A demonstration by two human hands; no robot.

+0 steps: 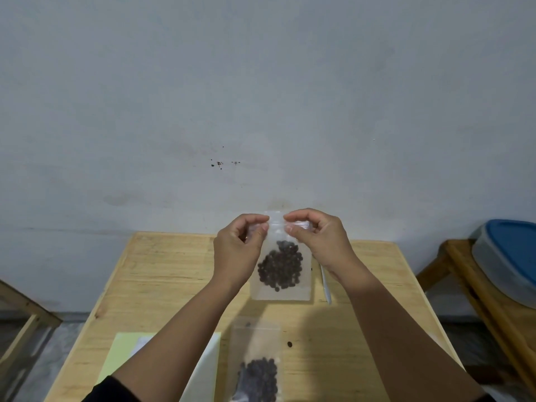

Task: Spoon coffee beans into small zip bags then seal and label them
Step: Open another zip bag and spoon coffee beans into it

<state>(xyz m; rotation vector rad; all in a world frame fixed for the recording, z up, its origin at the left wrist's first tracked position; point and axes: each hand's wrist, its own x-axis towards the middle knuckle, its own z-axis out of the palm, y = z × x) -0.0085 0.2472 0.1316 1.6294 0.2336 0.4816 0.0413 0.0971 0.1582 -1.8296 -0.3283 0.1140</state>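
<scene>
A small clear zip bag (280, 291) with dark coffee beans in its lower half hangs upright above the wooden table (162, 274). My left hand (239, 250) pinches the left part of its top strip, and my right hand (319, 242) pinches the right part. A second clear bag (256, 369) with beans lies flat on the table near me, between my forearms. A white spoon handle (326, 285) shows just right of the held bag, partly hidden by my right wrist. One loose bean (289, 344) lies on the table.
A pale yellow-green sheet (121, 355) and a white sheet (207, 367) lie at the near left, partly under my left arm. A clear container with a blue lid (510, 256) sits on a wooden stand at right. A wooden frame (20, 320) stands at left. A grey wall is behind.
</scene>
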